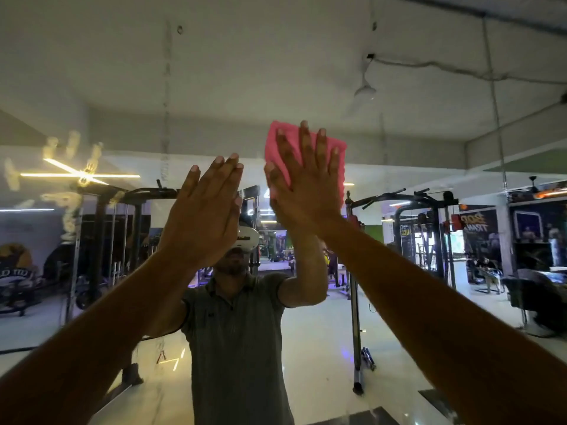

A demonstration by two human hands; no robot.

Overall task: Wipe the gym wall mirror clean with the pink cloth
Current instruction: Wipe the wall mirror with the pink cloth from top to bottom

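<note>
The gym wall mirror (306, 72) fills the whole view in front of me. A folded pink cloth (277, 142) lies flat against the glass, up and right of centre. My right hand (310, 185) presses it to the mirror with straight, spread fingers and covers most of it. To its left, my left hand (204, 216) is raised with straight fingers held together, tilted right, and holds nothing. Whether my left hand touches the glass is unclear.
The glass reflects a person in a headset and grey shirt, gym racks (429, 228), a ceiling fan (365, 90) and bright light strips (76, 174). Smears and pale prints (70, 148) mark the mirror at the left.
</note>
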